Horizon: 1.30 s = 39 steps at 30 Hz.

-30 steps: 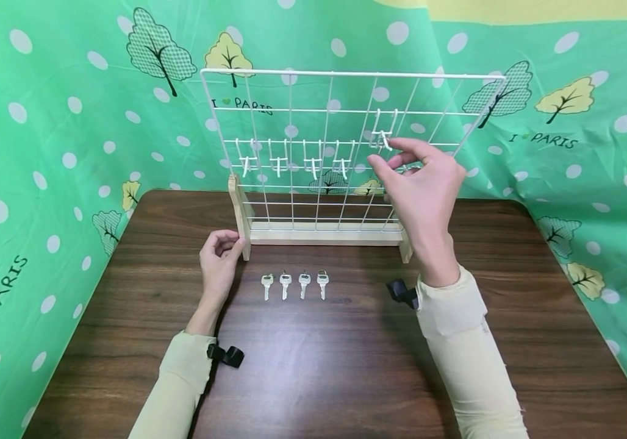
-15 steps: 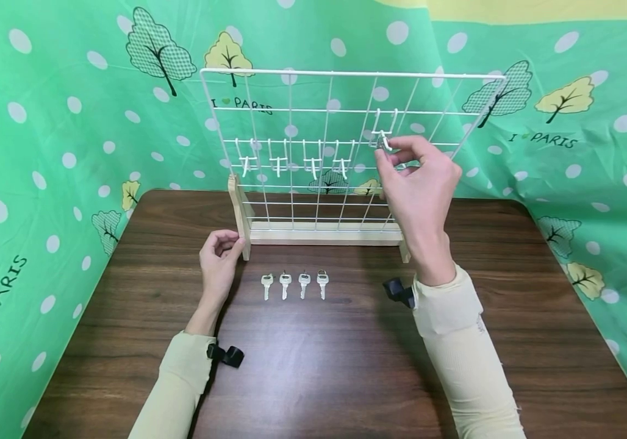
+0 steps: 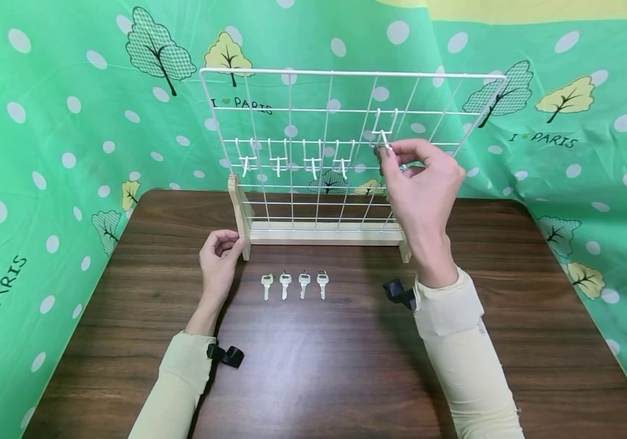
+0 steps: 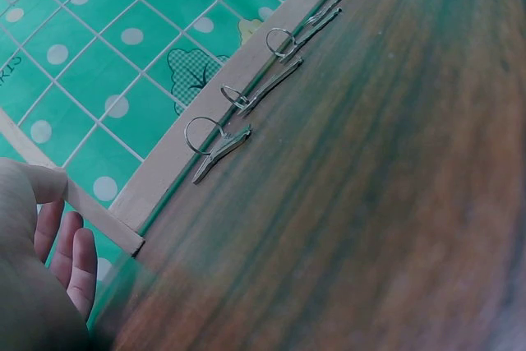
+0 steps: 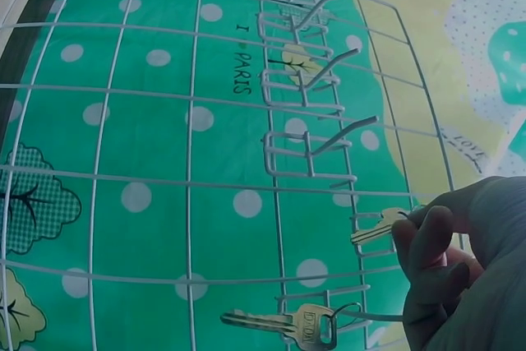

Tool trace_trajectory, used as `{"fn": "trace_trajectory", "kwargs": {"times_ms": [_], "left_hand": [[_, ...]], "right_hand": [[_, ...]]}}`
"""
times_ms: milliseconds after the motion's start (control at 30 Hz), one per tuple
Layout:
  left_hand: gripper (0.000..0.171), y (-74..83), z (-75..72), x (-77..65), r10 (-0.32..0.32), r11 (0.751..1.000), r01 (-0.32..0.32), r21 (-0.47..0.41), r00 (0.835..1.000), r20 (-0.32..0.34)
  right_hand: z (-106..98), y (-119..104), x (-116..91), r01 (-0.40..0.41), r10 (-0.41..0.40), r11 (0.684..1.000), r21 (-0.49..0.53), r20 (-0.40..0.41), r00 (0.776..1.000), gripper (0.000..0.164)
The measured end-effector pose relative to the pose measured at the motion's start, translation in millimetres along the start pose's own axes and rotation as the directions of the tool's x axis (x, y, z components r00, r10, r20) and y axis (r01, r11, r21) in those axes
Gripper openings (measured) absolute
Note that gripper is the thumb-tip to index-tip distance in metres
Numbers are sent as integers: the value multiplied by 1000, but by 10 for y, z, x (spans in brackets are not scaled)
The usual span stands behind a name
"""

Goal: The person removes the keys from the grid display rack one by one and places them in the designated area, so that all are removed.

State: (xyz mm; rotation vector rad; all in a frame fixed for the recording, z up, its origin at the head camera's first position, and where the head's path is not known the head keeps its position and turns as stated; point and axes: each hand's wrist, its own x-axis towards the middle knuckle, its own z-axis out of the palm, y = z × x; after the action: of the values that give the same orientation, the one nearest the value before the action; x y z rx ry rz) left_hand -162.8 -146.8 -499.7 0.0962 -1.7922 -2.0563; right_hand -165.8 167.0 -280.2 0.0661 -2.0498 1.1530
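Note:
In the head view my right hand (image 3: 423,183) is at the upper hook (image 3: 382,132) on the white wire grid (image 3: 354,74). Its thumb and fingertips pinch a key (image 5: 378,227), seen better in the right wrist view; whether its ring is on the hook is hidden. Below it in that view, a second key (image 5: 309,326) hangs by its ring from another hook. My left hand (image 3: 219,262) holds the left leg (image 3: 241,216) of the wooden stand. Several keys with rings (image 3: 285,286) lie in a row on the table before the stand.
Several unloaded white hooks (image 3: 312,166) hang in a row on the grid's left half. The stand's wooden bar (image 3: 324,235) spans the dark wood table (image 3: 313,366). A green dotted cloth (image 3: 72,152) rises behind and at both sides.
My right thumb has moved in toward the fingers at the upper hook, and the hand has shifted slightly. A dark bit of the key now shows beside the thumb. My left hand has stayed put.

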Motion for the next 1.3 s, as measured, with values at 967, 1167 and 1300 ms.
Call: {"fn": "trace_trajectory", "kwargs": {"times_ms": [967, 1167, 1300], "left_hand": [[23, 2, -9, 5, -1, 1000, 1, 19, 1000, 5], [22, -3, -9, 4, -4, 1000, 4, 21, 1000, 6], [23, -8, -11, 4, -8, 1000, 8, 23, 1000, 5]], "right_hand": [[-113, -84, -65, 13, -10, 997, 73, -32, 999, 11], [-120, -42, -116, 19, -16, 997, 77, -41, 999, 9], [-115, 2, -165, 64, -61, 995, 71, -44, 997, 9]]}}
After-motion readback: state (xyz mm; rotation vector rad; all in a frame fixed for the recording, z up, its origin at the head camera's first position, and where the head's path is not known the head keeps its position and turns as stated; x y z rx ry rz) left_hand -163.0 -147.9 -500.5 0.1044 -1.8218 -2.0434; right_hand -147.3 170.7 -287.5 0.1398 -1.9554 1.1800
